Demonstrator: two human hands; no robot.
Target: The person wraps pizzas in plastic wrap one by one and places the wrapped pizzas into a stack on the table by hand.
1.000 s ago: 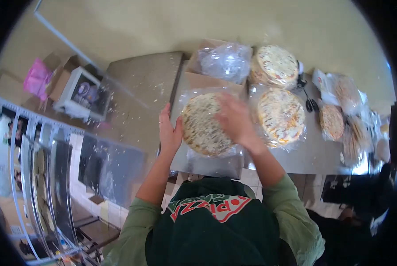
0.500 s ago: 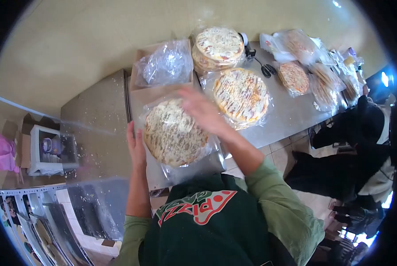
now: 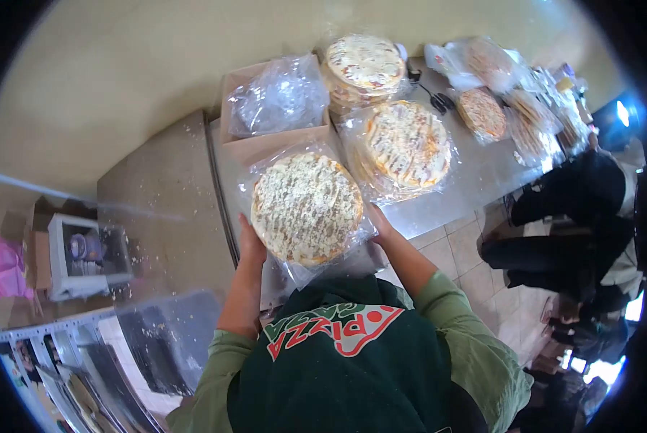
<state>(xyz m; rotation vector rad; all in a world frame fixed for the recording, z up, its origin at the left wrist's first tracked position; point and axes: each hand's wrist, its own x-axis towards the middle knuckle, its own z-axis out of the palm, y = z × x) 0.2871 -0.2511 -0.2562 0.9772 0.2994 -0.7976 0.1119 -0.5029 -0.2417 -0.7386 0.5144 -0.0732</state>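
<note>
A round pizza (image 3: 307, 208) in clear plastic is between my two hands, just in front of my apron. My left hand (image 3: 252, 245) is at its lower left edge, with the fingers partly under the wrapped pizza. At the right edge is my right hand (image 3: 383, 225), its fingertips hidden by the plastic. Behind the pizza stands a cardboard box (image 3: 276, 147) with crumpled clear plastic (image 3: 280, 97) inside. A stack of wrapped pizzas (image 3: 408, 144) lies to the right, and another stack (image 3: 364, 63) sits farther back.
Black scissors (image 3: 441, 102) lie right of the stacks, near more bagged items (image 3: 481, 114) on the metal table (image 3: 475, 177). At left are a white-framed box (image 3: 85, 256), a pink bag (image 3: 9, 267) and metal racks (image 3: 85, 361). People in dark clothes (image 3: 576, 209) are at right.
My right hand has moved from over the pizza to its right edge. My left hand has stayed at the left side. The view has turned toward the right.
</note>
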